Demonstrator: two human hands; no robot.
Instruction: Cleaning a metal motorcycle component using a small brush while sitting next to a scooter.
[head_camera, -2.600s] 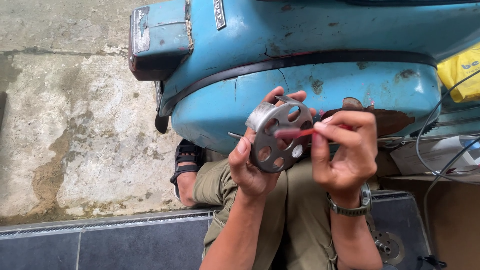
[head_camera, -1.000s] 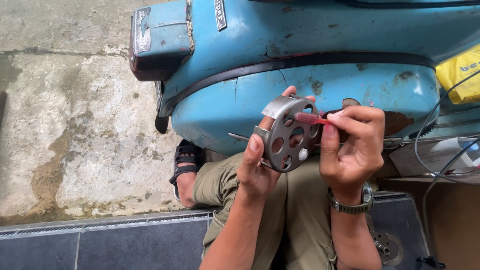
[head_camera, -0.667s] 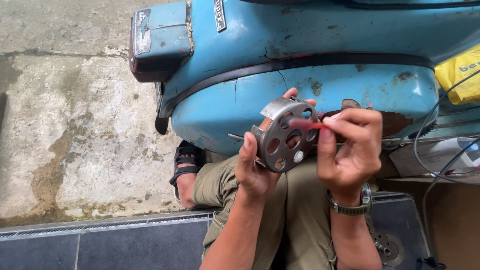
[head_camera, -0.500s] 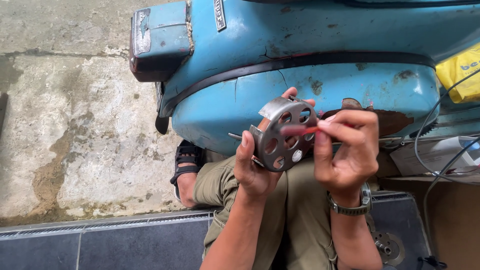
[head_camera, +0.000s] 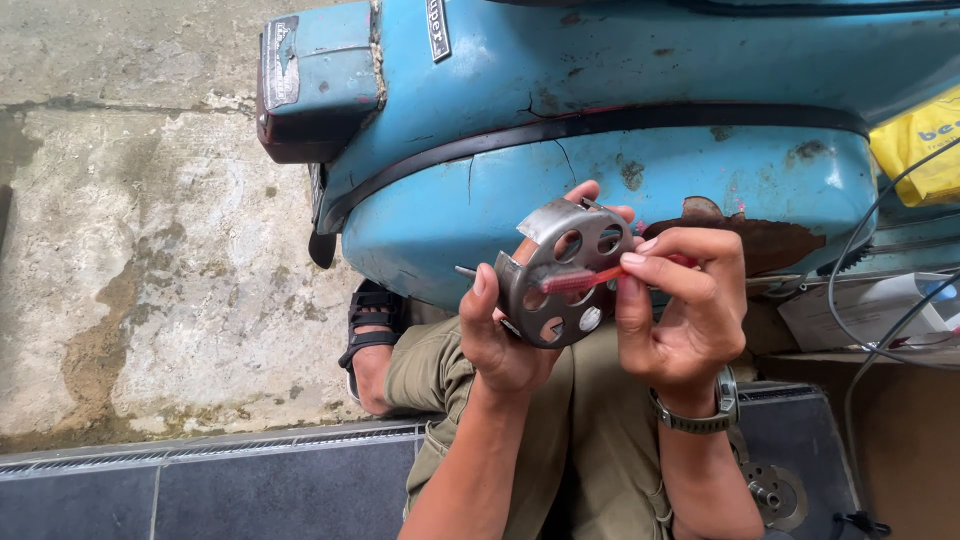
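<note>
Fingers of the left hand (head_camera: 505, 335) clamp a perforated metal disc (head_camera: 565, 275) before the blue scooter (head_camera: 620, 120); right hand (head_camera: 685, 310) pinches a red brush (head_camera: 580, 281) against it. Yellow package (head_camera: 915, 150) lies right.

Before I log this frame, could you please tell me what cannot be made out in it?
Head view:
- Rear of the round metal part: faces away, left hand behind it.
- Red tool: its grip is covered by the right hand.
- Blue scooter: cut off by the top edge.

Yellow plastic bag (head_camera: 915, 150) at right edge, white box (head_camera: 850, 315) below it, small metal badge (head_camera: 437, 15) on blue scooter body (head_camera: 600, 90)
</note>
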